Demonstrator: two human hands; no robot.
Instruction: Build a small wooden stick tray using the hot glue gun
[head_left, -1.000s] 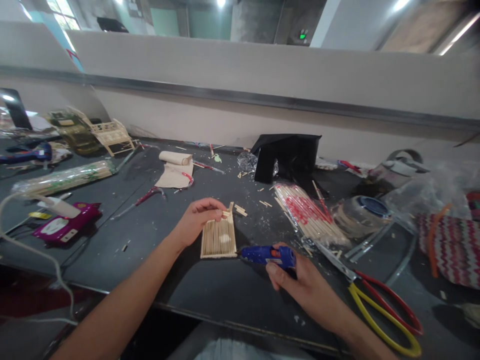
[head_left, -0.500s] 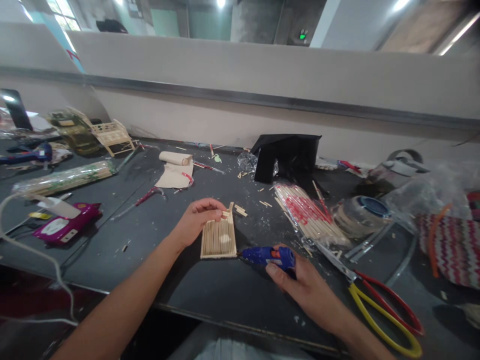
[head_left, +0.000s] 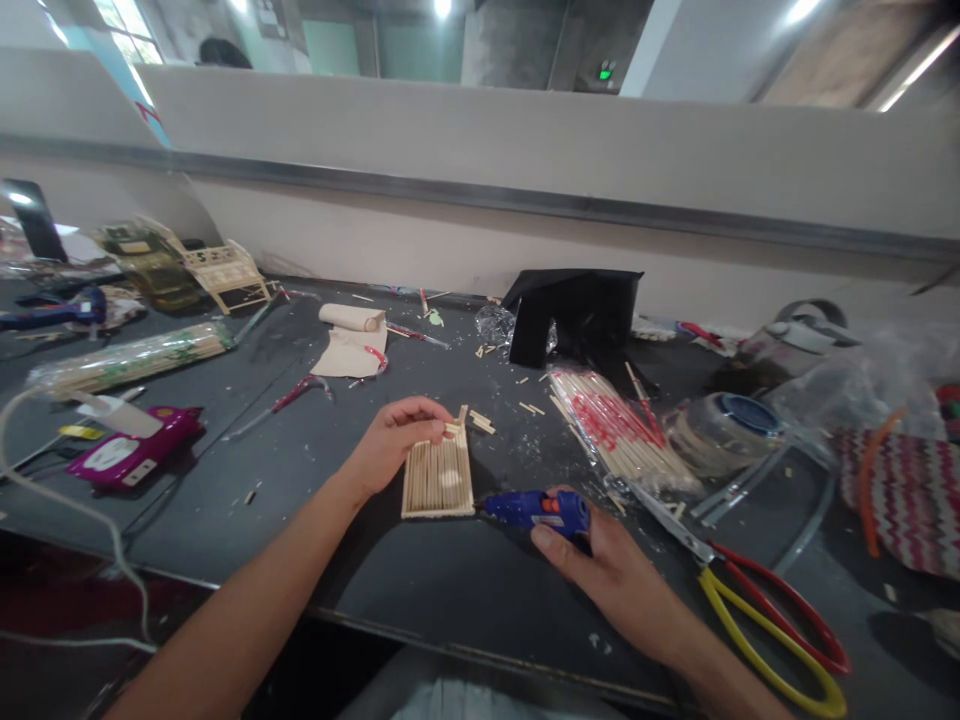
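A small panel of pale wooden sticks (head_left: 437, 478) lies flat on the dark table (head_left: 420, 580) in front of me. My left hand (head_left: 394, 438) pinches the panel's far left corner, fingers closed on it. My right hand (head_left: 600, 562) is wrapped round a blue glue gun (head_left: 534, 509). The gun's nozzle points left and touches the panel's near right corner.
A bag of red-printed wooden sticks (head_left: 611, 425) lies right of the panel, with yellow-and-red-handled shears (head_left: 757, 610) beyond. A black box (head_left: 574, 312) stands behind. At the left are a magenta packet (head_left: 131, 450), a bamboo stick bundle (head_left: 127, 357), a white cable (head_left: 75, 500) and a paper roll (head_left: 349, 335).
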